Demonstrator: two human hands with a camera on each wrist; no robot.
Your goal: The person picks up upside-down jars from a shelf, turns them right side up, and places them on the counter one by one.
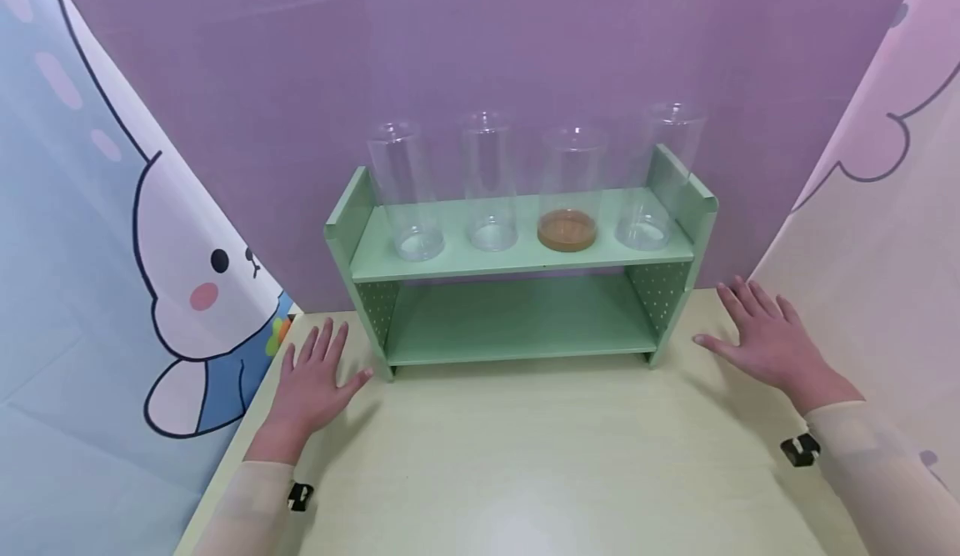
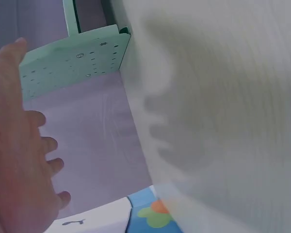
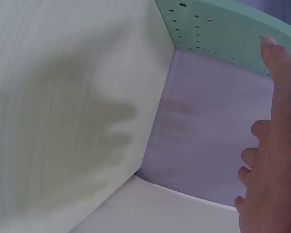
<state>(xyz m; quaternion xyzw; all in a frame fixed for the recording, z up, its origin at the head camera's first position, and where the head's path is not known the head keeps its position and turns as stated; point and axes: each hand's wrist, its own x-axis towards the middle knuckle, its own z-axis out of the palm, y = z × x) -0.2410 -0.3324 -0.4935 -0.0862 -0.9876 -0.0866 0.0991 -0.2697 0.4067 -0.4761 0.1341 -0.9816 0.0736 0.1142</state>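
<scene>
In the head view a green two-tier shelf (image 1: 517,323) stands against the purple backdrop. On its upper board are several tall clear cups: one at the left end (image 1: 405,181), a second clear cup (image 1: 490,172) beside it, a cup with brown content (image 1: 567,229) at its bottom, and a clear cup at the right end (image 1: 660,177). My left hand (image 1: 311,385) is held over the table left of the shelf, fingers spread and holding nothing. To the right of the shelf, my right hand (image 1: 768,343) is likewise spread, with nothing in it. Both hands cast shadows on the table.
A pale wooden table (image 1: 517,456) lies under the shelf. Behind it hangs a purple cloth (image 1: 525,39). A blue cloth printed with a rabbit (image 1: 202,289) borders the left side, and a pale pink printed cloth (image 1: 885,247) the right. Perforated side panels (image 2: 82,58) bound the shelf.
</scene>
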